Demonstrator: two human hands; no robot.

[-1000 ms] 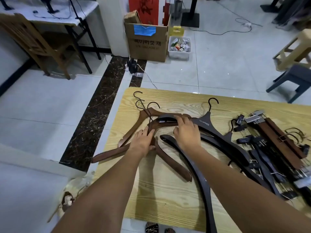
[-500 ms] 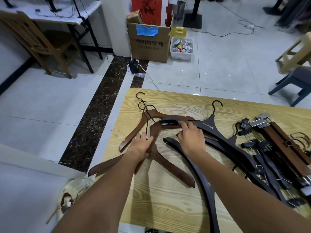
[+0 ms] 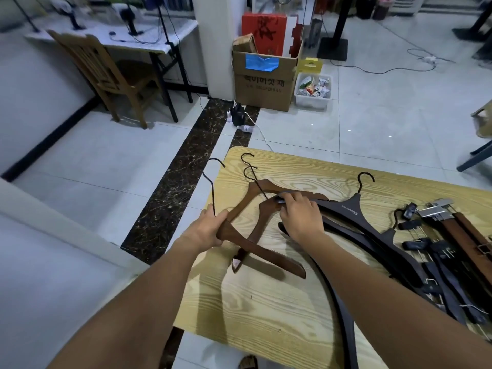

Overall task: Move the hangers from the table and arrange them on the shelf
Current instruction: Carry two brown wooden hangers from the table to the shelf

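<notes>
Left hand: fingers and thumb clamped round the neck of a brown wooden hanger, just under its black wire hook. The hook points up and away, out past the left edge of the table. One arm of this hanger runs down and to the right over the pale wood grain, crossing an arm of another brown one. Its other arm is hidden under my wrist.

Right hand: palm down, fingers bent. The tips sit on the left arm-end of a broad black hanger, where it lies over the brown ones. I cannot tell whether they pinch it or only press. This hanger's hook points to the far edge.

Two more brown hangers lie flat near the far left corner, overlapping, hooks toward the far edge.

A second black hanger starts just under my right palm and curves toward the near edge.

Far right of the table: a heap of clip hangers, black and brown mixed, with metal clips showing.

Tiled floor beyond, with a dark marble strip running past the table's left side. Further off: a cardboard box patched with blue tape, a clear bin of packets beside it, and a wooden chair at a white desk.
</notes>
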